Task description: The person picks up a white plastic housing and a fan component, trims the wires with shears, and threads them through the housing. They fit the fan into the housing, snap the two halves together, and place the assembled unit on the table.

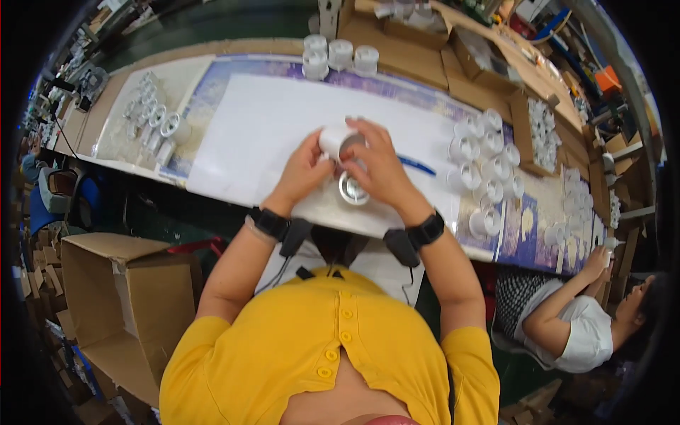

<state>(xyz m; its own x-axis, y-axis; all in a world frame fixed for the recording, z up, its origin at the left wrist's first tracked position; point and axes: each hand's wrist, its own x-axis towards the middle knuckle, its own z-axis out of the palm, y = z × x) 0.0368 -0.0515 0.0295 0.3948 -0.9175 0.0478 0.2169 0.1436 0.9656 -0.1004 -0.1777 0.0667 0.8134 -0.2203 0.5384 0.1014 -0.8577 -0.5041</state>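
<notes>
left hand [306,170] and right hand [384,164], fingers partly curled, grip a white cylinder [331,141] above the white sheet [244,131], seemingly mid-work, while whether the clustered cylinders [489,190] at right are finished is unclear.

One pen [416,165], one held cylinder [331,142], perhaps ten cylinders [499,168] clustered right

cylinder [331,143]: white | pen [416,166]: blue | shirt [283,340]: yellow | tabletop [511,237]: mottled purple-cream

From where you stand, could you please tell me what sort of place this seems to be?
Probably an assembly workshop or small factory: groups of similar white parts stand on a long worktable, with another person beside it and a cardboard box nearby.
</notes>
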